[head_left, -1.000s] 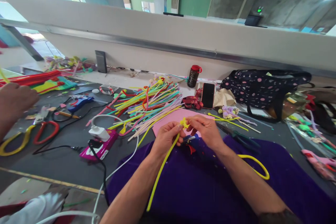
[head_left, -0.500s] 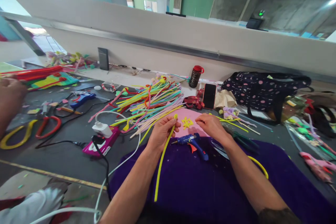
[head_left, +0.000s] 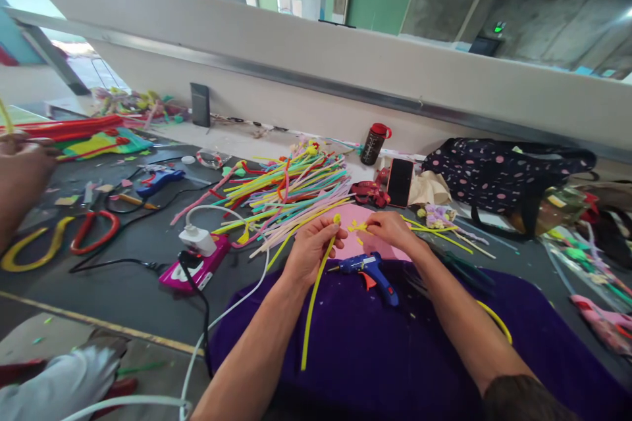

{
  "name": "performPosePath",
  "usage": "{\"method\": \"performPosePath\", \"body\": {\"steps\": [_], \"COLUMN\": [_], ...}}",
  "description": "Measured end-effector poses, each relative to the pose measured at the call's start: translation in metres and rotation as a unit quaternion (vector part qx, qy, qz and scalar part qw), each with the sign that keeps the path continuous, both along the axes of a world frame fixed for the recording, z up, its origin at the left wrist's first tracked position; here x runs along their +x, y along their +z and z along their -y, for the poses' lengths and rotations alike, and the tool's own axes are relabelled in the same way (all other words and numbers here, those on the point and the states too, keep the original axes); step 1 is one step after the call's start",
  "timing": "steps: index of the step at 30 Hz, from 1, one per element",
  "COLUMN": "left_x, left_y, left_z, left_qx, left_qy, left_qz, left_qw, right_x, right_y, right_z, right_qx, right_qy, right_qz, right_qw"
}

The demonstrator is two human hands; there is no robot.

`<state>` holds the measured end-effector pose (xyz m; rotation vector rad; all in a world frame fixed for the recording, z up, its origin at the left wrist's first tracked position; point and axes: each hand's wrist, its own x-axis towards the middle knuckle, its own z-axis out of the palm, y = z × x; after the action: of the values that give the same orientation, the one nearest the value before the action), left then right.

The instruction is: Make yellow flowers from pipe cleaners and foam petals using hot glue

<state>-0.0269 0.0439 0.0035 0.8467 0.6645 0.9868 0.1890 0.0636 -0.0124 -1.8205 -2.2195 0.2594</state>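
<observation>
My left hand (head_left: 310,247) is closed round the top of a long yellow pipe cleaner (head_left: 314,302) that hangs down over my purple lap (head_left: 375,348). My right hand (head_left: 392,229) pinches a small yellow star-shaped piece (head_left: 359,227) that lies on a pink sheet (head_left: 353,243). A blue glue gun (head_left: 368,268) lies just below both hands at the sheet's near edge.
A heap of coloured pipe cleaners (head_left: 286,194) lies behind my hands. A pink power strip with a white plug (head_left: 197,256) and cables sits to the left. Another person's hand (head_left: 20,171) is at far left near red and yellow scissors (head_left: 64,243). A phone (head_left: 399,182), bottle (head_left: 372,143) and dotted bag (head_left: 503,174) stand behind.
The star piece left the stem's tip and lay on the pink sheet half a second ago; my right hand has now closed on it there. My left hand keeps the stem.
</observation>
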Motion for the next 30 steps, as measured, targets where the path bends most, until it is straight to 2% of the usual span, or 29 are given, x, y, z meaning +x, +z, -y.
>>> {"method": "performPosePath", "body": {"steps": [3, 8, 14, 21, 30], "left_x": [0.001, 0.003, 0.004, 0.006, 0.008], "left_y": [0.000, 0.000, -0.001, 0.000, -0.003], "left_z": [0.001, 0.002, 0.002, 0.003, 0.003], "left_qx": [-0.004, -0.008, -0.002, 0.002, -0.003], "left_qy": [-0.005, -0.015, -0.020, -0.020, -0.029], "left_qz": [-0.006, -0.013, -0.018, -0.038, -0.039], "left_qw": [1.000, 1.000, 1.000, 0.999, 0.999], "right_x": [0.012, 0.015, 0.019, 0.021, 0.010], "right_y": [0.003, -0.003, 0.001, 0.008, -0.002], "right_z": [0.002, 0.002, 0.004, 0.004, -0.003], "right_qx": [-0.005, -0.029, -0.028, -0.055, -0.059], "right_qy": [-0.011, -0.021, -0.040, -0.040, -0.034], "right_qz": [-0.044, -0.116, -0.151, -0.106, 0.020], "right_qw": [0.999, 0.993, 0.987, 0.992, 0.997]}}
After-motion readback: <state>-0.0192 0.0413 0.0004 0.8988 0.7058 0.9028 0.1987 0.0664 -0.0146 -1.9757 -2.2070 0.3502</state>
